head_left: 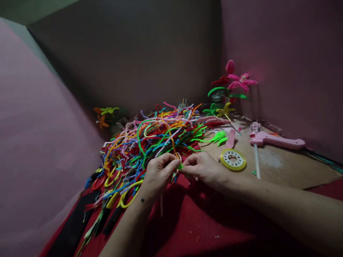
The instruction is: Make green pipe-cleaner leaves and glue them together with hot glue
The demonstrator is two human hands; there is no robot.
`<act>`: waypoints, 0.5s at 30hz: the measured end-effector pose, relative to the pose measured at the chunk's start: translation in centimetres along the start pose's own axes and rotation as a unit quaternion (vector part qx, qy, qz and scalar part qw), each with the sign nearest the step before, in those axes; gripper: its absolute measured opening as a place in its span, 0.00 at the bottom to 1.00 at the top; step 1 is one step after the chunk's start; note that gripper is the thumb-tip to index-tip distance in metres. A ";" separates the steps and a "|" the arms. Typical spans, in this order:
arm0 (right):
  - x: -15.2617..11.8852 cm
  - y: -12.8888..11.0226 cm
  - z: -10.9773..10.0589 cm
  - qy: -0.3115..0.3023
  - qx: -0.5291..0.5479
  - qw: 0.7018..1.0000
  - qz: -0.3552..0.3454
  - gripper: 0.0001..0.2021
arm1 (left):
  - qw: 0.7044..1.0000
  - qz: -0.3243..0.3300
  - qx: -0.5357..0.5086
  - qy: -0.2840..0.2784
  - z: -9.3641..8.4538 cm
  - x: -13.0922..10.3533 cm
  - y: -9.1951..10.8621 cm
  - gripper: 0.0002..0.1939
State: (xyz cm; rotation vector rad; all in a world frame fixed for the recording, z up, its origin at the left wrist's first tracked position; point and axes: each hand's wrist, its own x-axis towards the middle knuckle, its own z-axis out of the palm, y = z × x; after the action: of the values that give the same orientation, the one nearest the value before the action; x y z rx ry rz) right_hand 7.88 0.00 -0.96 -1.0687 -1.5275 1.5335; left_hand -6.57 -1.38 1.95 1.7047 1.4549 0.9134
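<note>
My left hand [162, 169] and my right hand [203, 167] meet above the red cloth, fingertips almost touching. Both are closed in a pinch on a short bright green pipe cleaner piece [180, 166], mostly hidden by the fingers. Right behind them rises a large heap of colourful pipe cleaners [160, 132]. A pale thin strand [161, 205] hangs below my left hand. A yellow-rimmed roll of tape [233, 159] lies just beyond my right forearm.
A pink glue gun [278, 140] with a clear stick rests on a brown board [292, 167]. Green leaf shapes [219, 137] lie beside the heap. A pink pipe cleaner flower [242, 82] stands at the back right, orange and yellow flowers [103, 117] at the left. Yellow-handled scissors [124, 198] lie at front left.
</note>
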 end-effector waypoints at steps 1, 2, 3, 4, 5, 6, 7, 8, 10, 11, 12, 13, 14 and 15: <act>0.0 0.1 0.0 -0.007 -0.003 1.000 -0.002 0.08 | 1.000 0.007 0.016 -0.009 -0.1 0.0 0.0 0.10; 0.1 0.1 0.0 -0.012 -0.007 1.000 -0.002 0.08 | 0.999 0.015 0.032 -0.018 -0.3 -0.1 0.0 0.09; 0.1 0.2 -0.1 -0.016 -0.012 1.000 0.000 0.08 | 0.998 0.021 0.045 -0.029 -0.4 -0.1 0.0 0.09; 0.0 0.2 -0.1 -0.019 -0.016 1.000 0.002 0.08 | 0.997 0.023 0.057 -0.041 -0.6 -0.2 0.0 0.09; 0.0 0.2 -0.1 -0.021 -0.017 1.000 0.004 0.08 | 0.996 0.022 0.069 -0.053 -0.7 -0.3 0.0 0.09; 0.0 0.2 0.0 -0.022 -0.018 1.000 0.005 0.08 | 0.994 0.022 0.083 -0.063 -0.9 -0.3 0.0 0.09; 0.0 0.2 0.0 -0.022 -0.020 1.000 0.009 0.08 | 0.992 0.028 0.099 -0.071 -1.1 -0.4 0.0 0.09; 0.0 0.2 0.0 -0.023 -0.023 0.999 0.012 0.08 | 0.989 0.040 0.119 -0.075 -1.2 -0.4 0.0 0.09; 0.0 0.2 0.0 -0.029 -0.031 0.999 0.011 0.08 | 0.979 0.081 0.166 -0.083 -1.6 -0.4 0.1 0.10; 0.0 0.2 0.0 -0.033 -0.033 0.999 0.010 0.08 | 0.972 0.107 0.188 -0.087 -1.7 -0.4 0.1 0.10; 0.1 0.3 -0.1 -0.038 -0.030 0.999 0.008 0.08 | 0.965 0.134 0.207 -0.093 -1.8 -0.3 0.1 0.09; 0.1 0.3 -0.1 -0.041 -0.023 0.999 0.007 0.07 | 0.956 0.158 0.225 -0.099 -1.9 -0.3 0.1 0.09; 0.1 0.4 -0.1 -0.042 -0.016 0.999 0.008 0.06 | 0.948 0.179 0.242 -0.105 -1.9 -0.3 0.1 0.10; 0.2 0.5 -0.1 -0.042 -0.011 0.999 0.012 0.05 | 0.939 0.197 0.260 -0.109 -1.9 -0.3 0.0 0.10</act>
State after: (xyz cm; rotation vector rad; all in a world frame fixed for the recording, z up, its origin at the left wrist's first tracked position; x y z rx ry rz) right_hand 7.95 0.16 -1.47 -1.0499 -1.5977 1.5989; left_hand -8.26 -1.54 2.89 2.4685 1.2949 0.5249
